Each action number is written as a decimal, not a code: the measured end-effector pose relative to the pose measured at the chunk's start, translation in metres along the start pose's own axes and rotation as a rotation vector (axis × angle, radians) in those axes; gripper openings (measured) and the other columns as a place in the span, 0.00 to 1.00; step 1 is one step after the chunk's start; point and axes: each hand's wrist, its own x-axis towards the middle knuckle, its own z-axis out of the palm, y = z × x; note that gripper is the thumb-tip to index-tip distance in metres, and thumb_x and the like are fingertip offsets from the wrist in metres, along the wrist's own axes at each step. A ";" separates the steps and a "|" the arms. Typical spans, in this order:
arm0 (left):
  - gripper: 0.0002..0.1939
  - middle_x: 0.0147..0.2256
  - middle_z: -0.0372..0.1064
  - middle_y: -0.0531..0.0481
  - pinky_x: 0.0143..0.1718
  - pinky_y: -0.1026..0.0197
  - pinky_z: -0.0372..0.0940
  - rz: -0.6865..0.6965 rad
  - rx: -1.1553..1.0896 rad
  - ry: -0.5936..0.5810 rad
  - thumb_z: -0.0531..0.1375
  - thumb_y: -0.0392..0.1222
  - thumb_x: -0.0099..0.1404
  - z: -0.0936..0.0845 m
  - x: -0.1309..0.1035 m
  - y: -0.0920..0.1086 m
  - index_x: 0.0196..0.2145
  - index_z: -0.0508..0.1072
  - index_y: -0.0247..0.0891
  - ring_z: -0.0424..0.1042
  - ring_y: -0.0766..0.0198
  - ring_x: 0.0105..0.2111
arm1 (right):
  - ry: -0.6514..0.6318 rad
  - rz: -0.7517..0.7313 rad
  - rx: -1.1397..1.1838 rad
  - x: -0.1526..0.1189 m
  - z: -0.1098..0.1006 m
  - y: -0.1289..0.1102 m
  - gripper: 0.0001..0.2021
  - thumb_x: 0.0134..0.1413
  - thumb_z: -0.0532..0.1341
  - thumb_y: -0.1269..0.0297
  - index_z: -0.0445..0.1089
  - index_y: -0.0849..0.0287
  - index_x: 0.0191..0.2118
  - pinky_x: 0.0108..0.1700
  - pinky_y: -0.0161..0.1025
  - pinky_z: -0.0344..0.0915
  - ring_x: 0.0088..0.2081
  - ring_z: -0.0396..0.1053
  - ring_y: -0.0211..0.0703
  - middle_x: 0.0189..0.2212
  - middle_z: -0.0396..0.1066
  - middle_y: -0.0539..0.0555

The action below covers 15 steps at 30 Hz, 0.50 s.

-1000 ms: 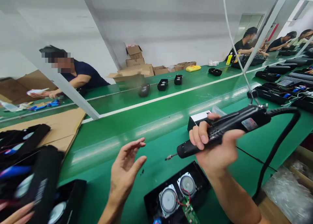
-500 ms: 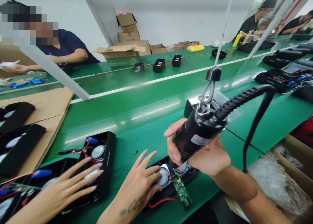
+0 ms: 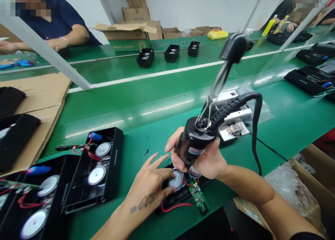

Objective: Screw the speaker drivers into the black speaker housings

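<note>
Two hands meet at a black box (image 3: 170,201) near the desk's (image 3: 136,137) front edge. The right hand (image 3: 202,159) wraps tightly round a power screwdriver (image 3: 193,138), nose down, hung from a cord (image 3: 253,11) that likely bears its weight. The left hand (image 3: 150,184), fingers loosely spread, touches a speaker (image 3: 176,181), seemingly steadying it. Small dark bits (image 3: 147,151) lie beyond, perhaps kept handy.

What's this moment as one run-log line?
right hand: gripping black corded tool | left hand: at black speaker case | green circuit board: untouched
</note>
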 end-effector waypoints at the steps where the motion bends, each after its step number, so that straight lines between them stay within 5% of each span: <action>1: 0.12 0.43 0.85 0.53 0.72 0.40 0.59 -0.009 -0.004 0.001 0.75 0.41 0.57 0.000 0.000 0.001 0.38 0.84 0.53 0.79 0.48 0.57 | 0.000 -0.001 -0.008 0.001 0.000 0.000 0.41 0.57 0.52 0.19 0.71 0.57 0.45 0.20 0.36 0.58 0.18 0.58 0.37 0.20 0.65 0.47; 10: 0.14 0.44 0.85 0.53 0.74 0.38 0.55 -0.005 0.000 -0.055 0.75 0.41 0.58 0.000 -0.003 0.001 0.42 0.84 0.52 0.79 0.46 0.58 | 0.043 0.020 -0.079 0.002 -0.004 -0.004 0.40 0.56 0.53 0.19 0.72 0.56 0.43 0.22 0.38 0.59 0.18 0.58 0.38 0.19 0.65 0.47; 15: 0.09 0.45 0.85 0.53 0.72 0.42 0.59 0.058 -0.021 -0.026 0.69 0.47 0.69 -0.008 0.003 0.000 0.46 0.84 0.53 0.78 0.50 0.57 | 0.052 0.014 -0.065 0.004 -0.005 -0.013 0.41 0.53 0.55 0.18 0.72 0.57 0.43 0.22 0.37 0.59 0.18 0.59 0.37 0.20 0.65 0.47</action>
